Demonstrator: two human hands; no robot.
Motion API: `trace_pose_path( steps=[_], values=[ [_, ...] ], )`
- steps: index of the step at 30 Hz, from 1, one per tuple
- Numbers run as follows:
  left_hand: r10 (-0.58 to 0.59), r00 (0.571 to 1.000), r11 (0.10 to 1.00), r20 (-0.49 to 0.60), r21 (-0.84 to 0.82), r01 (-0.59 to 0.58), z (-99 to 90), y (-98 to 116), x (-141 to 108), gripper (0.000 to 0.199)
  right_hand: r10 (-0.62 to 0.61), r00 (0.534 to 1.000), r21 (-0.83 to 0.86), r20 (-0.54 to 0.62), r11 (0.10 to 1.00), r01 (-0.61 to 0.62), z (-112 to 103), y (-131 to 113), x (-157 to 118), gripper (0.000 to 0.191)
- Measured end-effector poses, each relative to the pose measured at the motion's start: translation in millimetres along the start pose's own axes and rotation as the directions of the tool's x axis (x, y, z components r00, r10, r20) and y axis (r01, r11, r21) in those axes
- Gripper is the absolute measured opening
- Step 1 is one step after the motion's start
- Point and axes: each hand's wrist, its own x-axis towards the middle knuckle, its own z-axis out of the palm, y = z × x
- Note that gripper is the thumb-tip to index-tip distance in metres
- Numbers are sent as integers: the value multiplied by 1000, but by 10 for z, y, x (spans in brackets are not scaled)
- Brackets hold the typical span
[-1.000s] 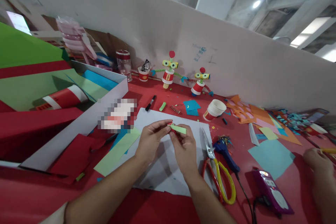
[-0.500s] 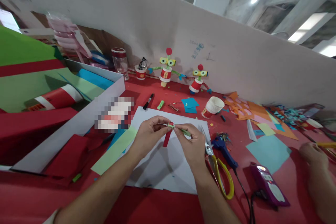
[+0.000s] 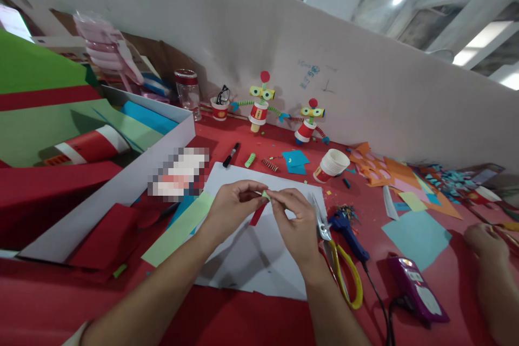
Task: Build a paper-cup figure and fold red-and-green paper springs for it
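Observation:
Above a white sheet (image 3: pixel 243 262), my left hand (image 3: pixel 233 208) and my right hand (image 3: pixel 297 219) meet fingertip to fingertip. Both are pinched on paper strips: a red paper strip (image 3: pixel 256 216) hangs down below the fingers, and a small light green paper strip (image 3: pixel 265 194) shows between the fingertips. How the two strips join is hidden by the fingers. Just right of my right hand lie scissors (image 3: pixel 344 275) with yellow and red handles and a blue glue gun (image 3: pixel 351 238). Beyond the sheet are a folded green paper spring (image 3: pixel 250 160) and a brown-red paper spring (image 3: pixel 270 165).
Two paper-cup figures (image 3: pixel 258 113) stand by the wall. Stacked paper cups (image 3: pixel 332 165), blue paper squares (image 3: pixel 295 161) and a black marker (image 3: pixel 231 155) lie beyond the sheet. A white box (image 3: pixel 162 140) stands left. At right are a purple device (image 3: pixel 417 289) and another person's hand (image 3: pixel 486 243).
My right fingers have closed in over the joint, and the green strip's free end that stuck out to the right no longer shows. The red strip hangs slightly more tilted.

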Motion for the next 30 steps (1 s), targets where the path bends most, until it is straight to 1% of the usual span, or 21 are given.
trace_pose_path(
  steps=[4,8,11,14,16,18,20,22,25,27,29,30],
  values=[
    [11,1000,1000,5,0,-11,-3,-5,18,22,-41,998,-32,43,999,42,-24,5,-4,29],
    [-22,1000,1000,-5,-1,22,-18,31,25,20,-56,993,-40,105,997,60,-47,30,11,30],
    [-31,1000,999,-3,-9,31,-30,50,20,19,-74,990,-54,118,995,81,-45,46,15,30],
    [0,1000,1000,11,-8,0,-38,39,15,16,-64,992,-56,107,996,70,-21,42,4,29],
    [30,999,999,11,-32,-30,-41,22,15,17,7,997,-20,71,1000,-5,5,29,-7,24],
    [55,998,996,-7,-72,-56,-39,7,16,19,143,990,42,7,989,-143,32,18,-14,16],
    [80,996,991,-36,-109,-83,-34,-6,18,20,297,954,129,-44,948,-290,52,17,-17,16],
    [99,994,986,-48,-129,-104,-28,-17,18,21,404,914,224,-43,895,-386,64,27,-16,15],
    [100,994,987,-50,-124,-105,-23,-29,14,25,478,879,351,-6,824,-445,72,49,-12,13],
    [94,994,986,-64,-130,-102,-22,-28,12,27,520,854,448,-4,764,-463,73,54,-8,19],
    [82,993,981,-83,-171,-95,-22,-18,12,28,556,831,543,-13,702,-461,74,44,-5,28],
    [70,994,976,-88,-200,-86,-21,-12,13,29,567,824,576,-10,677,-459,78,35,-5,29]
  ],
)
